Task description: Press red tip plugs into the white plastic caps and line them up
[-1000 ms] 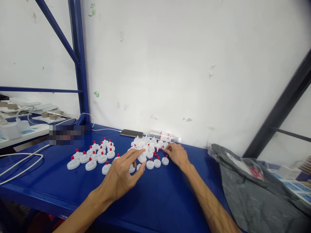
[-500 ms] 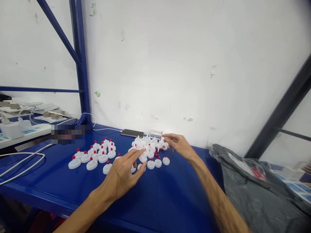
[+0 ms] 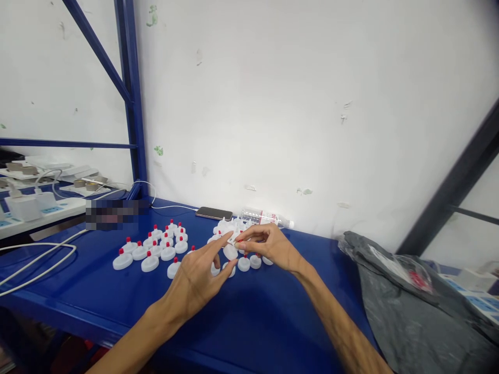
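Head view, from the left: a white power strip [image 3: 66,206] and a loose white cable [image 3: 71,251] lie beside a group of red-tipped caps [image 3: 122,261] standing upright on the blue table [image 3: 249,322]. These look like light, stiff, smooth plastic, likely a little slippery and not very fragile; the round rim seems the surest place to hold, as the spout is thin. A phone [image 3: 214,213] lies farther back, near the wall. Next, the left hand [image 3: 197,275] is partly open, thumb and forefinger set apart around the rim of a white cap [image 3: 230,252], which tilts between them. Just behind is a pile of white caps [image 3: 222,226], partly hidden. The right hand [image 3: 271,246] is pinched nearly closed above that tilted cap, with a small red tip [image 3: 239,240] showing at its fingertips; the tip looks tiny and light, best gripped by its sides. Whether it touches the spout I cannot tell. More red-tipped caps stand below the right hand; a clear bottle [image 3: 251,214] lies behind it, and grey plastic [image 3: 401,306] lies well to its right.
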### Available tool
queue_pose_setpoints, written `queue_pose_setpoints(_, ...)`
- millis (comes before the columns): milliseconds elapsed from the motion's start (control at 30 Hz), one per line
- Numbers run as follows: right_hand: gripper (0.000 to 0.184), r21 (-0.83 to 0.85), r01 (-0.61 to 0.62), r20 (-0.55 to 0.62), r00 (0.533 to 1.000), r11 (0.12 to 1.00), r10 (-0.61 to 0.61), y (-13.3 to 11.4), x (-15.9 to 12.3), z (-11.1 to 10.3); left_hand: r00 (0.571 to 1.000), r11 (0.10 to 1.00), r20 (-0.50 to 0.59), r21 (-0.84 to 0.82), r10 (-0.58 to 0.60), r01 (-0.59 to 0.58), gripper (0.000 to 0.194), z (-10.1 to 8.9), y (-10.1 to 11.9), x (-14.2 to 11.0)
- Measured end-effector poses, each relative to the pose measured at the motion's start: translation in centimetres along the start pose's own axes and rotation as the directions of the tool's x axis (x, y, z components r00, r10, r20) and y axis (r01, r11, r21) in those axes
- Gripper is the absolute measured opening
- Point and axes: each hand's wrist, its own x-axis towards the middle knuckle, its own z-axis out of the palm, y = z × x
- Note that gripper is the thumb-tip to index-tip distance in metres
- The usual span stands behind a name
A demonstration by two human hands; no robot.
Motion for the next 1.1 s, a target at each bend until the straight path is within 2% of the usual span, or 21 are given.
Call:
queue_pose_setpoints(133, 0.035, -0.083, -0.014, -0.025, 1.0, 0.996, 0.012, -0.1, 0.1, -0.4, 1.0, 0.999, 0.005, -0.049, 0.004, -0.004, 0.053, -0.2, 0.3, 0.1)
queue_pose_setpoints(267, 0.032, -0.287, -0.094, -0.154, 0.987, 0.953, 0.051, 0.3, 0.0, -3.2, 0.999, 0.997, -0.017, -0.075, -0.028, 0.027, 0.047, -0.6, 1.0, 0.4)
queue_pose_setpoints(333, 0.023, -0.418, -0.186, -0.255, 0.963, 0.889, 0.082, 1.0, -0.4, -5.2, 0.999, 0.996, -0.022, -0.086, -0.037, 0.035, 0.039, -0.8, 1.3, 0.5)
queue_pose_setpoints(433, 0.012, -0.574, -0.355, -0.378, 0.914, 0.738, 0.146, 2.6, -1.2, -7.7, 0.999, 0.993, -0.009, -0.108, -0.039, 0.038, 0.038, -0.9, 1.4, 0.5)
queue_pose_setpoints(500, 0.013, -0.631, -0.423, -0.373, 0.9, 0.65, 0.224, 3.6, -1.7, -8.7, 0.999, 0.993, -0.003, -0.107, -0.04, 0.04, 0.038, -0.9, 1.3, 0.4)
queue_pose_setpoints(567, 0.02, -0.666, -0.443, -0.309, 0.896, 0.6, 0.318, 4.4, -2.2, -9.1, 0.999, 0.994, -0.001, -0.098, -0.039, 0.038, 0.038, -0.8, 1.2, 0.4)
queue_pose_setpoints(633, 0.024, -0.688, -0.439, -0.246, 0.89, 0.578, 0.384, 4.7, -2.4, -9.3, 0.999, 0.995, 0.004, -0.093, -0.038, 0.038, 0.038, -0.8, 1.2, 0.4)
queue_pose_setpoints(700, 0.028, -0.705, -0.437, -0.242, 0.889, 0.559, 0.389, 4.7, -2.4, -9.3, 0.999, 0.995, 0.003, -0.088, -0.039, 0.039, 0.038, -0.8, 1.2, 0.4)
queue_pose_setpoints(867, 0.035, -0.739, -0.445, -0.383, 0.895, 0.506, 0.227, 5.2, -1.2, -8.1, 0.999, 0.995, 0.002, -0.09, -0.038, 0.038, 0.037, -0.8, 1.2, 0.6)
queue_pose_setpoints(967, 0.032, -0.769, -0.376, -0.351, 0.924, 0.517, 0.15, 6.3, -0.5, -6.4, 0.999, 0.995, 0.004, -0.09, -0.043, 0.043, 0.037, -0.9, 1.2, 0.6)
queue_pose_setpoints(1100, 0.026, -0.796, -0.323, -0.301, 0.945, 0.512, 0.13, 7.5, -0.2, -5.1, 0.999, 0.996, 0.003, -0.072, -0.051, 0.051, 0.036, -0.9, 1.2, 0.6)
